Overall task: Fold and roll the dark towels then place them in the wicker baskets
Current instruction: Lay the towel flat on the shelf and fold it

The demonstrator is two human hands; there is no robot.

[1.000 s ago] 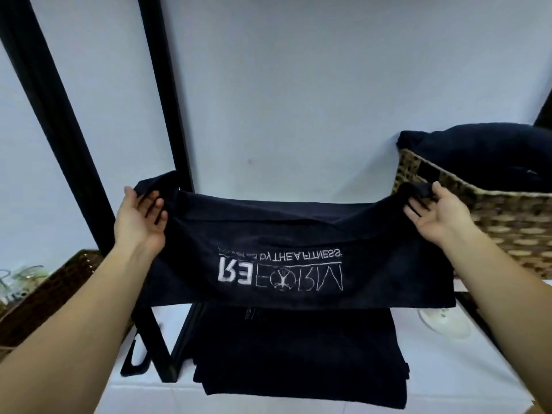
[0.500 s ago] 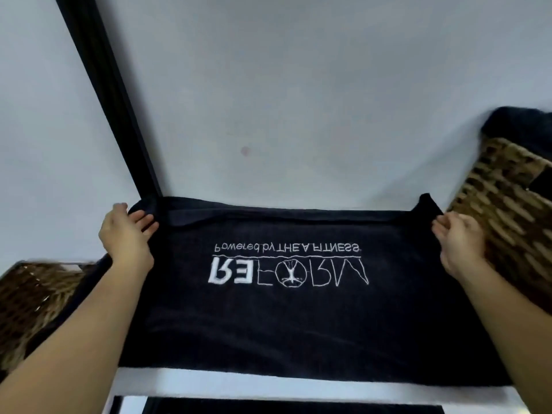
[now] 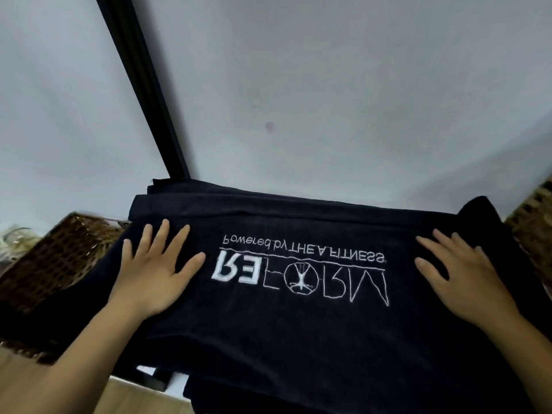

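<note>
matt dark cloth towel (image 3: 298,339), woven wicker basket (image 3: 56,264)

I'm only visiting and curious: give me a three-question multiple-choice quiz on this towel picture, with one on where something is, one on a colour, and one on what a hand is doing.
1. Where does the left hand rest?
A) on the dark towel, left of the lettering
B) inside a basket
C) against the wall

2. What colour is the lettering?
A) red
B) white
C) yellow

3. How does the right hand lie?
A) clenched in a fist
B) pinching a towel corner
C) flat on the towel, fingers straight

Answers:
1 A: its palm lies on the cloth beside the "RE".
2 B: the stitching shows white on the dark cloth.
3 C: its fingers are stretched out and pressed on the towel.
</note>
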